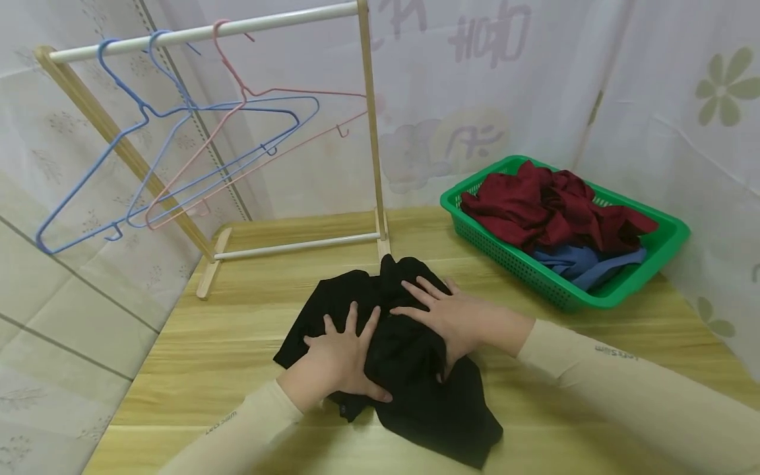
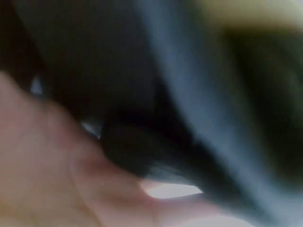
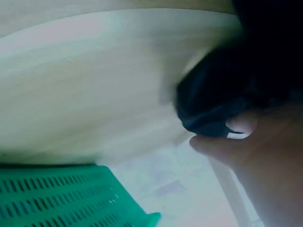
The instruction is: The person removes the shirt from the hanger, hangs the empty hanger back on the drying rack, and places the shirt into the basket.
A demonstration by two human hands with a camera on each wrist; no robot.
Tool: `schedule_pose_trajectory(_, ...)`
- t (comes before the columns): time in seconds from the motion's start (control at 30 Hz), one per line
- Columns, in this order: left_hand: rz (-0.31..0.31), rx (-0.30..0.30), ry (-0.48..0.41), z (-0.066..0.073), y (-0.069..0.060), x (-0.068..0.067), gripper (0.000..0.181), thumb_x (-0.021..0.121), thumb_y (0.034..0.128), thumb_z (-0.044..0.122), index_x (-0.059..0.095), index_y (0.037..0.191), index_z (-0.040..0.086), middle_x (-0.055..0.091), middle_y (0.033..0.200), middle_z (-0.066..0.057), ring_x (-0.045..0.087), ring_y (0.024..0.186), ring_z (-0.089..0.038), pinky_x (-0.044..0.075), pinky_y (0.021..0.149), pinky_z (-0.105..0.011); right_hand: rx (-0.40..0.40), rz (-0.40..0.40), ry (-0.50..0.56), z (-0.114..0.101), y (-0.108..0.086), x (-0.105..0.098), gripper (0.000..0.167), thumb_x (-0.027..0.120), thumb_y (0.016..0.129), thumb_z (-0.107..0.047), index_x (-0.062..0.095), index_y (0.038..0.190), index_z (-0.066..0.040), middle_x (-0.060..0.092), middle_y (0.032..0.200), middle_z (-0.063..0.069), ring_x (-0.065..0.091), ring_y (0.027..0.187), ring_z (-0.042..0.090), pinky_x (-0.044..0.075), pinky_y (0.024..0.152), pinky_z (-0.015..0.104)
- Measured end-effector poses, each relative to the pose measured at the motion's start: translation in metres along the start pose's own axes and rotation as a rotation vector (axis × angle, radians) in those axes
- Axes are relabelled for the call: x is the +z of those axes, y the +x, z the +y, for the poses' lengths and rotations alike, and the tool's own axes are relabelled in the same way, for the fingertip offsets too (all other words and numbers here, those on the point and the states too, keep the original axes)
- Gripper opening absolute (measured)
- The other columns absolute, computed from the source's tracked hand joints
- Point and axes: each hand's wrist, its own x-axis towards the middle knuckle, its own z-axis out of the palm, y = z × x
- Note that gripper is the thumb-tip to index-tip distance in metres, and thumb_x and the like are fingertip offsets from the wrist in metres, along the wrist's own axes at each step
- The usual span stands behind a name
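Observation:
A crumpled black garment (image 1: 415,369) lies on the wooden table in the middle of the head view; its kind cannot be made out. My left hand (image 1: 338,359) rests on its left part, fingers spread and straight. On the upper right part lies my right hand (image 1: 460,320), fingers also spread, its thumb lower down against the cloth. In the left wrist view, dark blurred cloth (image 2: 94,56) fills most of the picture beside the left hand (image 2: 61,170). The right wrist view has the right hand (image 3: 265,146) against a dark bunch of the garment (image 3: 213,99).
A wooden rack with a white rail (image 1: 285,21) stands at the back left. From it hang two blue hangers (image 1: 89,175) and a pink hanger (image 1: 231,109). At the back right, a green basket (image 1: 505,254) holds dark red cloth (image 1: 534,204) and blue cloth (image 1: 572,260).

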Motion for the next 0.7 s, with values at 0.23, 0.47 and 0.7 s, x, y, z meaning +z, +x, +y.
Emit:
schedule_pose_trajectory(0.23, 0.031, 0.105, -0.071, -0.008, 0.005, -0.005, 0.129, 0.091, 0.0723, 0.067, 0.016, 0.171, 0.032, 0.037, 0.168, -0.024, 0.056, 0.132, -0.056, 0.062, 0.087, -0.057, -0.002, 0.005, 0.087, 0.001, -0.009, 0.003, 0.111, 0.085, 0.074, -0.074, 0.035, 0.163, -0.030, 0.043, 0.160, 0.017, 0.044, 0.149, 0.041, 0.046, 0.109, 0.072)
schedule_pose_trajectory(0.47, 0.204, 0.328, -0.038, -0.012, -0.001, -0.002, 0.086, 0.089, 0.0818, 0.032, 0.047, 0.157, 0.021, 0.070, 0.122, -0.013, 0.068, 0.090, -0.029, 0.059, 0.080, -0.040, -0.071, 0.145, 0.033, -0.013, -0.027, 0.010, 0.072, 0.089, 0.086, -0.037, 0.054, 0.145, -0.013, 0.059, 0.123, 0.008, 0.063, 0.104, 0.026, 0.059, 0.096, 0.043)
schedule_pose_trajectory(0.7, 0.196, 0.422, -0.072, -0.006, 0.005, -0.047, 0.077, 0.085, 0.0880, 0.025, 0.050, 0.157, 0.022, 0.072, 0.124, -0.013, 0.073, 0.104, -0.028, 0.062, 0.084, -0.044, -0.017, 0.203, 0.020, -0.012, -0.055, -0.025, 0.068, 0.091, 0.085, -0.027, 0.057, 0.141, -0.008, 0.061, 0.122, 0.011, 0.065, 0.107, 0.031, 0.058, 0.097, 0.048)
